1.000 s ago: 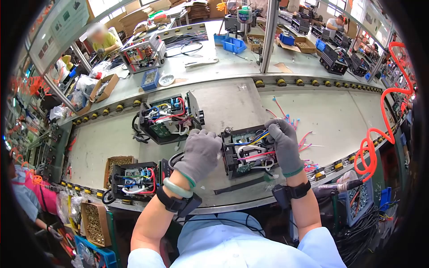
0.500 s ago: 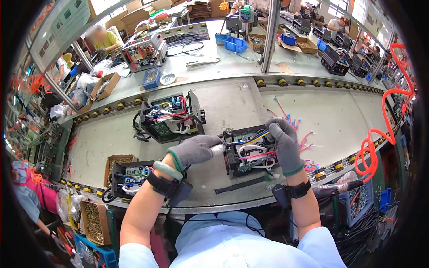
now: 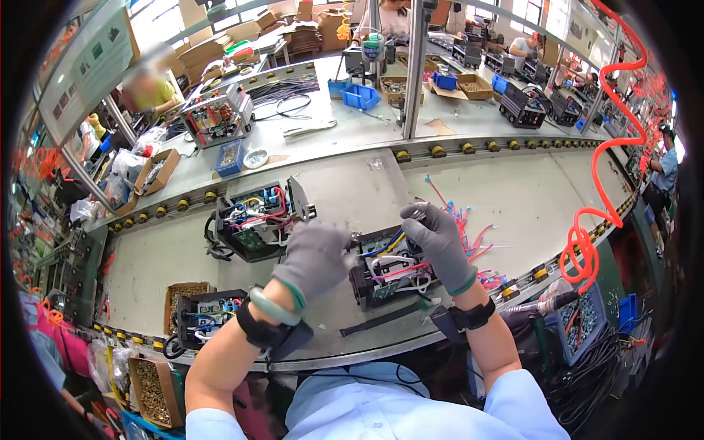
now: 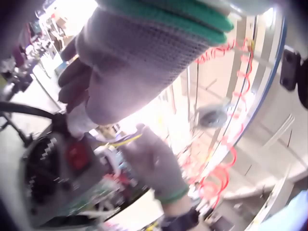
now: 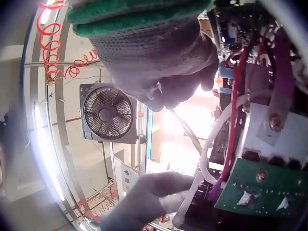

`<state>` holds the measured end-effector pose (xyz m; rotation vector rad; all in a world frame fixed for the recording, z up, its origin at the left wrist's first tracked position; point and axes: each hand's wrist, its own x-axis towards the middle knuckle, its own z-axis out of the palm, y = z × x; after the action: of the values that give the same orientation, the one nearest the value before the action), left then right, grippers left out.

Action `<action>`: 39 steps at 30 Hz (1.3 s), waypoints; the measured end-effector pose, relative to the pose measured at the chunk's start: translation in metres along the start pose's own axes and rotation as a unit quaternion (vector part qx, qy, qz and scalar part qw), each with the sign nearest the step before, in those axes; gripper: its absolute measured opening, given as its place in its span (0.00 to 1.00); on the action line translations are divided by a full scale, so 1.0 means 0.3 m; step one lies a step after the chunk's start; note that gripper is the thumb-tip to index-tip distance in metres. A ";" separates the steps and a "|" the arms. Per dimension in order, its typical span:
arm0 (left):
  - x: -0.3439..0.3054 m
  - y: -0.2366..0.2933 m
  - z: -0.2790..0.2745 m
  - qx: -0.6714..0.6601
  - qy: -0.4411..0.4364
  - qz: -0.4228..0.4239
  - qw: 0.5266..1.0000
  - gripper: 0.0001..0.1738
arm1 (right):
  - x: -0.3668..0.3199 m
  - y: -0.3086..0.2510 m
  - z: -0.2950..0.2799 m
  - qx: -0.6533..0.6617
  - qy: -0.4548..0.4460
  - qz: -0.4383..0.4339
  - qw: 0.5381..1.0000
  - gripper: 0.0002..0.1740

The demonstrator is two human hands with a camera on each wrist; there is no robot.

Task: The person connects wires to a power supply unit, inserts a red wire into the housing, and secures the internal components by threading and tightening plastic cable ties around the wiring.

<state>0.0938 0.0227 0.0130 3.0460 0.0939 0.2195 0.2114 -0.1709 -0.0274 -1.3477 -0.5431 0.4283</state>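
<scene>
My gloved right hand [image 3: 440, 246] is over the right end of an open black electronics box [image 3: 389, 282]. Its fingertips pinch yellow and blue wires [image 5: 188, 132] that rise from the box. My gloved left hand [image 3: 314, 258], blurred, is at the box's left end panel; its thumb and finger meet the panel edge in the right wrist view. I cannot tell whether it grips anything there. A red switch [image 4: 77, 156] shows on that panel in the left wrist view. Inside the box are a green circuit board [image 5: 262, 187], a red wire [image 5: 234, 113] and a white cable [image 5: 209, 144].
Another open box [image 3: 253, 224] stands left of my left hand, a third [image 3: 209, 319] at the near left beside a carton of small parts [image 3: 176, 297]. Loose pink and blue wires [image 3: 462, 220] lie right of my right hand. A red coiled hose [image 3: 579, 249] hangs at right.
The head view has shifted. My left hand's fingers reached out to the panel half a second ago; now they are drawn in and blurred. My right hand stays at the wires.
</scene>
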 end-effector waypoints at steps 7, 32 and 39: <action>0.093 0.103 0.111 -0.104 -0.052 -0.032 0.993 0.14 | 0.031 0.012 0.036 -0.052 0.017 -0.035 0.998 0.11; 0.072 0.022 0.155 -0.440 -0.015 -0.100 0.892 0.08 | 0.107 0.145 -0.031 -0.305 0.092 -0.171 0.932 0.15; 0.047 0.046 0.161 -0.519 0.042 -0.131 0.843 0.08 | 0.052 -0.052 0.080 -0.461 0.124 -0.269 0.836 0.14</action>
<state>0.1155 0.0061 -0.0313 1.9091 0.2857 0.2646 0.2094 -0.1455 -0.0070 -2.0267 -0.9314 -0.5604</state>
